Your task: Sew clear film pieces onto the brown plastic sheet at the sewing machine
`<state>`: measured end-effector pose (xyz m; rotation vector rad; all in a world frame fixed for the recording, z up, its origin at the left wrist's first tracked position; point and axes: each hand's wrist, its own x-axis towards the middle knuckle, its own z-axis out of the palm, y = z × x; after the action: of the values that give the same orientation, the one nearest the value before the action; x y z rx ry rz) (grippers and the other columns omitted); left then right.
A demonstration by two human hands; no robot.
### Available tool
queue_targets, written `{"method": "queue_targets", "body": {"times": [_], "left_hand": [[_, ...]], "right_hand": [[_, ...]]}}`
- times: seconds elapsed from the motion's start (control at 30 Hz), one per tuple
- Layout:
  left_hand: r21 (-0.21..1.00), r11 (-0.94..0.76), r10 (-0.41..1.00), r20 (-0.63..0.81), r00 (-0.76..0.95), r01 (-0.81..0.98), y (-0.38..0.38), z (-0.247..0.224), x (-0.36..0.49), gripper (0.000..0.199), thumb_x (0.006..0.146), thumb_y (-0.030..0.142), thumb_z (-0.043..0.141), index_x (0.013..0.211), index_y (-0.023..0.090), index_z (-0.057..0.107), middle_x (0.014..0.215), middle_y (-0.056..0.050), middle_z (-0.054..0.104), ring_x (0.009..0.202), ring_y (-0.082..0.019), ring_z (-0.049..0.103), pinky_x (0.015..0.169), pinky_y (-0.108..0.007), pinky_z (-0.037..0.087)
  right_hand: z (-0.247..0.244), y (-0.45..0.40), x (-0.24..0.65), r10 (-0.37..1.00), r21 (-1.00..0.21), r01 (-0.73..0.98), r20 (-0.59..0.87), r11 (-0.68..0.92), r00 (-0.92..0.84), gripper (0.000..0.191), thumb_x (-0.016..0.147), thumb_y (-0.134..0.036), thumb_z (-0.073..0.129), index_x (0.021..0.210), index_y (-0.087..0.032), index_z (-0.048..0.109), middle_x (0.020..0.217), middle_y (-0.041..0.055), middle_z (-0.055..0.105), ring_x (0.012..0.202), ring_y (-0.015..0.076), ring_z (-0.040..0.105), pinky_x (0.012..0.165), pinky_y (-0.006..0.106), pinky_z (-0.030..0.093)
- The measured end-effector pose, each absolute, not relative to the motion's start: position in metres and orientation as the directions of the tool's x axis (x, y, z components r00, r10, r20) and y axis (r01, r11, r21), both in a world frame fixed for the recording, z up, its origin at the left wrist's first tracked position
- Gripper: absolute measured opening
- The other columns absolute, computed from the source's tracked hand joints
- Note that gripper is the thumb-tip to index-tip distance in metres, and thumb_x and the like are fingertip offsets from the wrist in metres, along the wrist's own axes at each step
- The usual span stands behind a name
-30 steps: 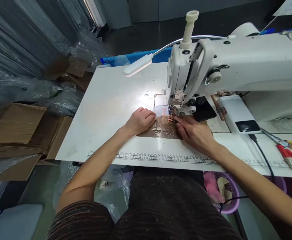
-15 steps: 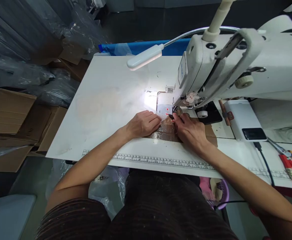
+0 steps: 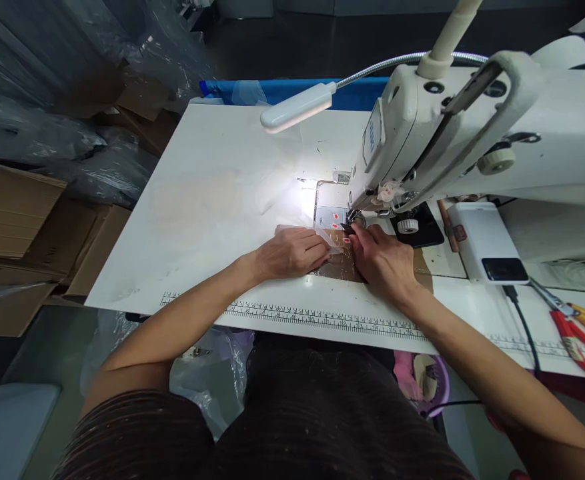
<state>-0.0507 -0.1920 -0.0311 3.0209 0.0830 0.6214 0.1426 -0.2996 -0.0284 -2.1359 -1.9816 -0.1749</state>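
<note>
My left hand (image 3: pixel 292 253) is closed on a thin, see-through white fabric (image 3: pixel 326 239), whose edge sticks out past the fingers toward the needle area. Just in front of the presser foot (image 3: pixel 355 217), my right hand (image 3: pixel 383 259) is closed around a small dark pointed tool (image 3: pixel 347 229); its handle is hidden in the palm. Both hands rest on a brown, tape-like patch (image 3: pixel 339 268) on the table before the sewing machine (image 3: pixel 397 127). Red marks show on the metal needle plate (image 3: pixel 328 217).
A lit lamp (image 3: pixel 299 108) on a bendable neck hangs over the white table (image 3: pixel 212 173). To the right are a white box with a dark display (image 3: pixel 487 243), a black cable and red-handled pliers (image 3: pixel 572 337). A printed ruler (image 3: pixel 292 316) runs along the front edge. Cardboard boxes (image 3: pixel 17 220) stand left.
My left hand has shifted slightly right, and the sheer fabric now shows folded up over its fingers. The right hand stays by the presser foot with the dark tool. The whole view has shifted slightly.
</note>
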Motion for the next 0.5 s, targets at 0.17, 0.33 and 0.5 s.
{"method": "queue_targets", "body": {"times": [0.17, 0.33, 0.5], "left_hand": [[0.151, -0.965, -0.137, 0.415, 0.899, -0.216, -0.236, -0.026, -0.044, 0.023, 0.102, 0.022, 0.052, 0.094, 0.012, 0.071, 0.109, -0.012, 0.075, 0.089, -0.015, 0.069, 0.083, -0.030, 0.059], [0.200, -0.904, -0.242, 0.487, 0.839, -0.377, -0.261, -0.017, -0.044, 0.039, 0.101, 0.044, 0.056, 0.110, 0.009, 0.071, 0.123, -0.015, 0.071, 0.099, -0.017, 0.069, 0.091, -0.028, 0.058], [-0.017, -0.994, -0.102, 0.418, 0.903, -0.104, -0.251, -0.016, -0.044, 0.034, 0.099, 0.034, 0.059, 0.075, 0.011, 0.069, 0.079, -0.011, 0.070, 0.070, -0.019, 0.065, 0.062, -0.033, 0.055]], "right_hand": [[-0.020, -0.302, 0.154, 0.976, -0.467, 0.882, 0.152, -0.071, 0.159, 0.048, 0.102, -0.044, 0.033, 0.086, -0.015, 0.068, 0.065, 0.0059, 0.059, 0.053, 0.0154, 0.045, 0.055, 0.031, 0.030], [-0.006, -0.305, 0.164, 0.982, -0.656, 0.736, -0.042, -0.167, 0.184, 0.058, 0.099, -0.065, 0.033, 0.065, -0.021, 0.049, 0.053, -0.0010, 0.044, 0.049, 0.0122, 0.039, 0.051, 0.028, 0.028], [0.000, -0.306, 0.165, 0.988, -0.710, 0.689, -0.068, -0.145, 0.139, 0.064, 0.096, -0.075, 0.033, 0.065, -0.021, 0.046, 0.056, -0.0011, 0.045, 0.052, 0.0119, 0.040, 0.050, 0.027, 0.028]]}}
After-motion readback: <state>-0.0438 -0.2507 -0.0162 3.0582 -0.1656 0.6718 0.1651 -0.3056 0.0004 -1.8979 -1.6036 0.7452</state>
